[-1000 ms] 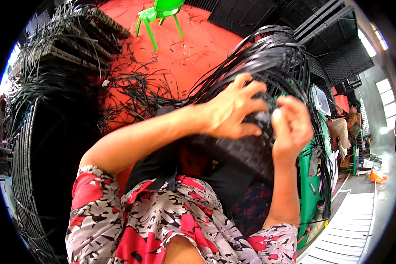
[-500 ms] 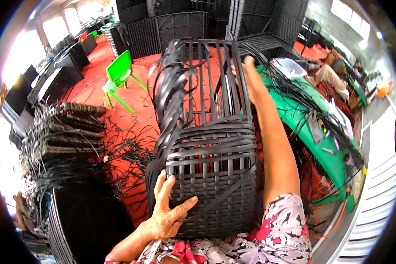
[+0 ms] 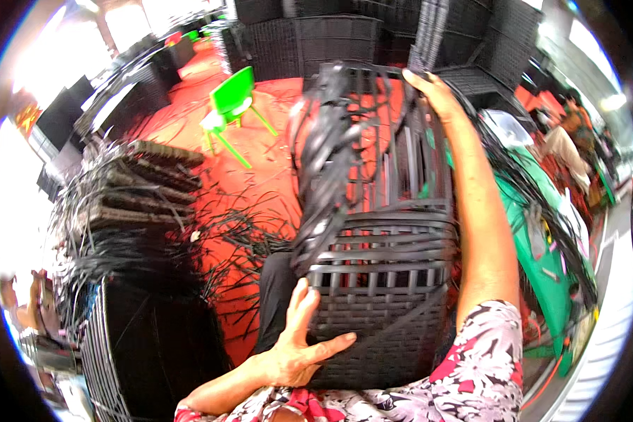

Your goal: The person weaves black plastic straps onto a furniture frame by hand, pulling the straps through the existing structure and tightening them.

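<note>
A partly woven black wicker frame (image 3: 390, 359) stands in front of me, its near part closely woven with flat plastic strips and its far part bare bars. Down its left side hangs a thick bundle of loose black strips (image 3: 325, 176), blurred by motion. My left hand (image 3: 295, 352) lies on the near left edge of the weave, thumb and fingers spread. At the far right corner of the frame, my right hand (image 3: 436, 97) touches the rim with its fingers stretched out and apart. The underside of that hand is hidden.
A green chair (image 3: 233, 98) stands on the red floor covering (image 3: 267, 169). To the left are stacked woven panels (image 3: 144, 183) and scattered strip ends. A green table (image 3: 534, 260) with strips and a clear plastic tub (image 3: 506, 129) is at right; a seated person (image 3: 566, 151) is beyond.
My view has swung left, so everything sits further right in the picture. My right hand has moved from beside the frame's right side to its far corner. My left hand stays on the weave.
</note>
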The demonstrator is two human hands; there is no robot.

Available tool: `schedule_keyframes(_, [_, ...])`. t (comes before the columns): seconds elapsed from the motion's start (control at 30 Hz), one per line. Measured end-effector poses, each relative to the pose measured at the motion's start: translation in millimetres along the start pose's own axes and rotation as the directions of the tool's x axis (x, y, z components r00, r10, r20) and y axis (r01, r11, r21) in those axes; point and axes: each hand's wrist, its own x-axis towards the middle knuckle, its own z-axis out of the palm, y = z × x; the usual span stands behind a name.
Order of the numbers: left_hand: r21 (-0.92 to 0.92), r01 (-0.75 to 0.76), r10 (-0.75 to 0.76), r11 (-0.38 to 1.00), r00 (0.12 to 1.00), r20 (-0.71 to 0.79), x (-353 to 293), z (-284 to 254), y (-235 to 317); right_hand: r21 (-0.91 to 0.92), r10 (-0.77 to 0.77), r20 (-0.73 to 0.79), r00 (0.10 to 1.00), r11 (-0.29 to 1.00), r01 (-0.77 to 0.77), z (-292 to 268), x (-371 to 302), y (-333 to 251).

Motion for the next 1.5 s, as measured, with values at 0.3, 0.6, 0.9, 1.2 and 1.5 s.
schedule_keyframes(0.3, [-0.490, 0.366, -0.529, 0.791, 0.813, -0.245, -39, 24, 7, 0.381, 0.143, 0.241, 0.960, 0.895, -0.230, -3, 46, 21])
schedule_keyframes(0.6, [-0.596, 0.003, -0.276, 0.803, 0.888, -0.368, -10, 25, -10, 0.515, -0.093, 0.226, 0.970, 0.856, -0.038, 14, 56, -29])
schedule_keyframes(0.9, [-0.817, 0.325, -0.635, 0.477, 0.770, -0.065, 16, 56, -73, 0.168, -0.151, -0.115, 0.982, 0.971, 0.169, -24, 52, -3])
schedule_keyframes(1.2, [-0.099, 0.281, -0.298, 0.955, 0.896, -0.331, 24, 45, -112, -0.626, -0.468, -0.420, 0.777, 0.770, 0.125, 0, -96, -18])
schedule_keyframes(1.5, [0.064, 0.763, -0.746, 0.643, 0.644, -0.170, 57, 12, -136, -0.456, -0.747, -0.067, 0.661, 0.612, 0.646, 111, -202, -19])
